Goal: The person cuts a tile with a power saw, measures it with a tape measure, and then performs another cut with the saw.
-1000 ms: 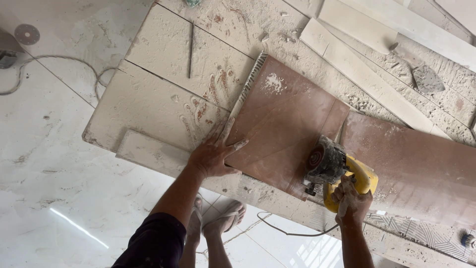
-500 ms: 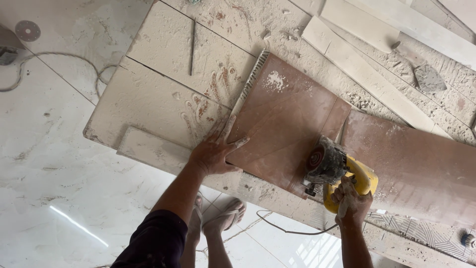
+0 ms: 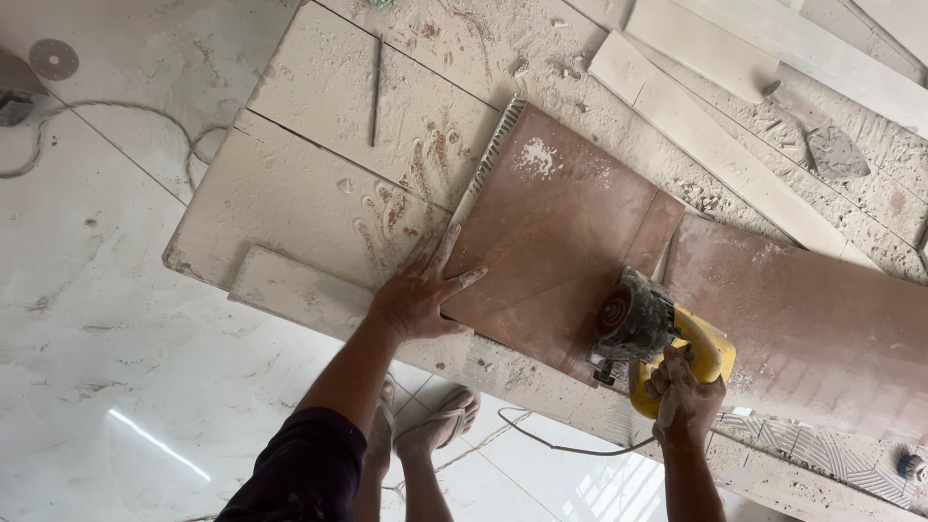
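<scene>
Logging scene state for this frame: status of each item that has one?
Left hand: flat, pressing the tile's corner.
Right hand: closed on the cutter's handle.
Yellow tile cutter: on the tile, blade at the cut line.
Reddish-brown tile: flat on pale slabs, partly cut.
Trowel: lying unused, dusty.
Spare cutting disc: loose on the floor.

Glossy white marble floor [image 3: 116, 387] reflects a streak of light – dusty pale slabs [image 3: 319, 184] lie stacked across it, with offcut strips [image 3: 715, 145], a trowel [image 3: 822, 145] and a loose cutting disc [image 3: 53, 59].
</scene>
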